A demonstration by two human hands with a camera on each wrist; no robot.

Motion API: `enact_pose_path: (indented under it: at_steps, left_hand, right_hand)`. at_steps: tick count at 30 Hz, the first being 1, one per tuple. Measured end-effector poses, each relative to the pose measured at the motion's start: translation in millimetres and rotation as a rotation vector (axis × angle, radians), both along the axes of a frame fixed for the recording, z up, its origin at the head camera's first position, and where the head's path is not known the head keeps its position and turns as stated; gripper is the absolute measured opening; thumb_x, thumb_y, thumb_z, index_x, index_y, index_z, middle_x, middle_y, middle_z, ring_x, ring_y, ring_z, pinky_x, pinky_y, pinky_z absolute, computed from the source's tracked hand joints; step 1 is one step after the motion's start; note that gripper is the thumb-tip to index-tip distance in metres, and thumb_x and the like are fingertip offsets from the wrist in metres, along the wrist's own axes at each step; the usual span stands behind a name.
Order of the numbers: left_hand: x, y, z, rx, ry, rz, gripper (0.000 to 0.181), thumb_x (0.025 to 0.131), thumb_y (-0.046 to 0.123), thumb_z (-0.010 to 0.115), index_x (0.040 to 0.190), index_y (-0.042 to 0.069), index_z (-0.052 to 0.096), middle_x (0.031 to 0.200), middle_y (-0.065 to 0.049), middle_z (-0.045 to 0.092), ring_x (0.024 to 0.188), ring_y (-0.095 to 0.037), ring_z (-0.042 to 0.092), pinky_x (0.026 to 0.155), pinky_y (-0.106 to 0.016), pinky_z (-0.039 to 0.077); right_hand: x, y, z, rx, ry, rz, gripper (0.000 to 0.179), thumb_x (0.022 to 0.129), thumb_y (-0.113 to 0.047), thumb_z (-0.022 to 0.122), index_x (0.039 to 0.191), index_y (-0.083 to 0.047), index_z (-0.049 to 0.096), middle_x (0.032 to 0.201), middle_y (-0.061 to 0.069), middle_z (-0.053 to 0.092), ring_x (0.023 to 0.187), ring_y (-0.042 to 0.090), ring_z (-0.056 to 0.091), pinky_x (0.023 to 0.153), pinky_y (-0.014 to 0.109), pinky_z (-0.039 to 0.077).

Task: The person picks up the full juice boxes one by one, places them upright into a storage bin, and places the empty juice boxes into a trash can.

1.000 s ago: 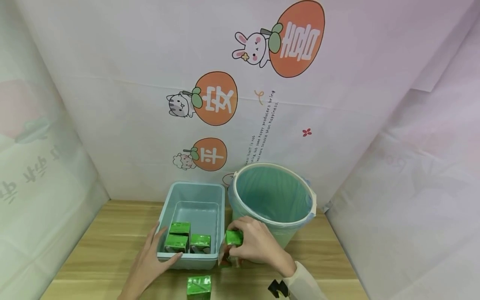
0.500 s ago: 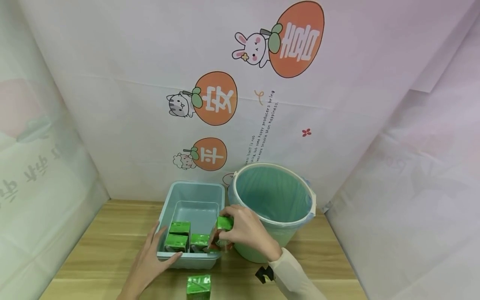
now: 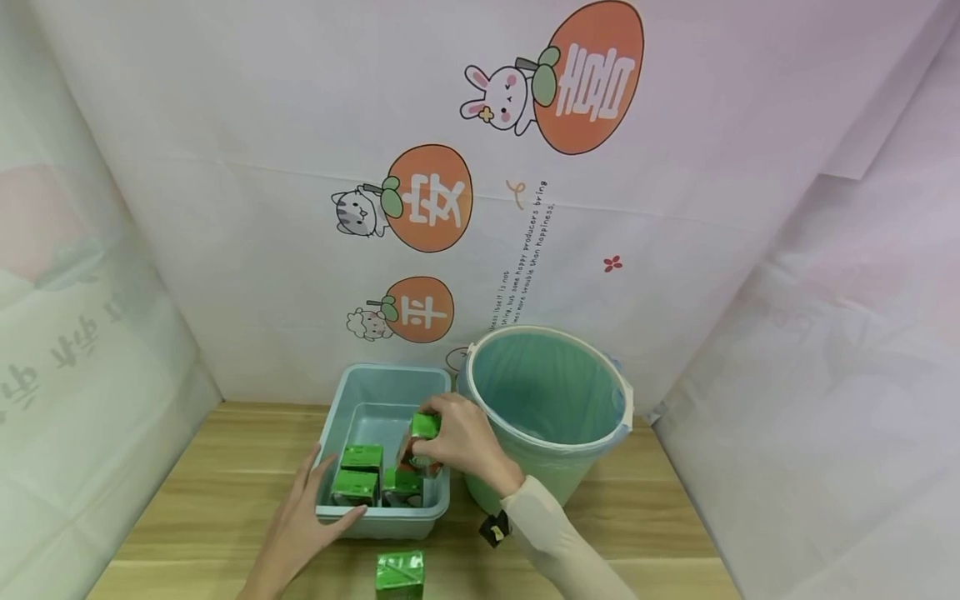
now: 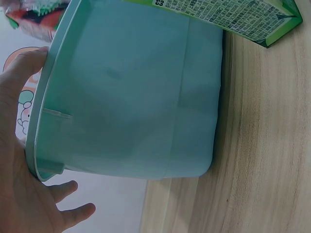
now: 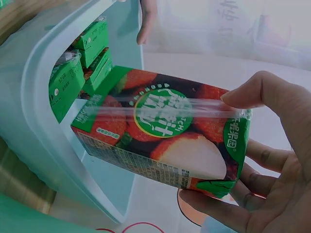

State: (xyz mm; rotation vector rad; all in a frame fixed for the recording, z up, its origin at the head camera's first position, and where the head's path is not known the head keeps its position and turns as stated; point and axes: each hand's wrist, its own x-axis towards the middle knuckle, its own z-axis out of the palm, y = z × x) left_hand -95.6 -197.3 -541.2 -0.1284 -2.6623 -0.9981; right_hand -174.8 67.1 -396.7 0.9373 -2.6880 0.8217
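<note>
My right hand [image 3: 468, 437] pinches a lychee juice box [image 5: 160, 126] by its end. The box has a green top, red fruit print and a wrapped straw on its side; it is tilted, over the right part of a light blue plastic bin [image 3: 393, 523]. Three green-topped juice boxes, including the front left one [image 3: 355, 487], stand in the near half of the bin. My left hand [image 3: 294, 517] holds the bin's near left corner, thumb on the front rim and fingers over the left rim. Another juice box [image 3: 400, 575] stands on the table before the bin.
A tall green bucket [image 3: 551, 450] with a white rim and a plastic liner stands right beside the bin. The wood-grain table [image 3: 180, 492] is bounded by white printed cloth [image 3: 285, 250] at the back and sides.
My right hand has carried the juice box from beside the bucket leftward and up, across the bin's right rim. My left hand has stayed at the bin's corner.
</note>
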Motion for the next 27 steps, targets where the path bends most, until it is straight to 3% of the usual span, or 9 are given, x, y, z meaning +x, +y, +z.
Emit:
enact_pose_path:
  at_steps: [10, 15, 27]
  left_hand:
    - [-1.8, -0.6, 0.2, 0.018, -0.003, -0.001, 0.096, 0.086, 0.053, 0.085, 0.159, 0.007, 0.042, 0.17, -0.024, 0.022, 0.126, -0.065, 0.053, 0.073, -0.061, 0.059]
    - [-1.5, -1.0, 0.3, 0.02, 0.014, -0.013, 0.094, 0.087, 0.051, 0.085, 0.159, 0.008, 0.042, 0.17, -0.024, 0.022, 0.127, -0.065, 0.052, 0.078, -0.068, 0.058]
    - [-2.1, -3.2, -3.9, 0.025, 0.019, -0.016, 0.094, 0.088, 0.052, 0.084, 0.159, 0.008, 0.042, 0.171, -0.024, 0.022, 0.129, -0.065, 0.051, 0.082, -0.071, 0.056]
  right_hand:
    - [-18.5, -21, -12.2, -0.003, 0.004, 0.014, 0.033, 0.082, -0.021, 0.083, 0.112, -0.009, 0.077, 0.097, 0.004, 0.071, 0.071, 0.009, 0.051, 0.058, 0.022, 0.044]
    - [-25.9, -28, -17.5, -0.004, -0.006, -0.009, 0.032, 0.082, -0.021, 0.085, 0.111, -0.009, 0.077, 0.098, 0.005, 0.072, 0.077, 0.013, 0.056, 0.061, 0.023, 0.049]
    - [-43.5, -42, -33.9, -0.009, -0.102, -0.02, 0.036, 0.083, -0.02, 0.089, 0.115, -0.006, 0.077, 0.106, 0.008, 0.074, 0.089, 0.02, 0.066, 0.071, 0.027, 0.056]
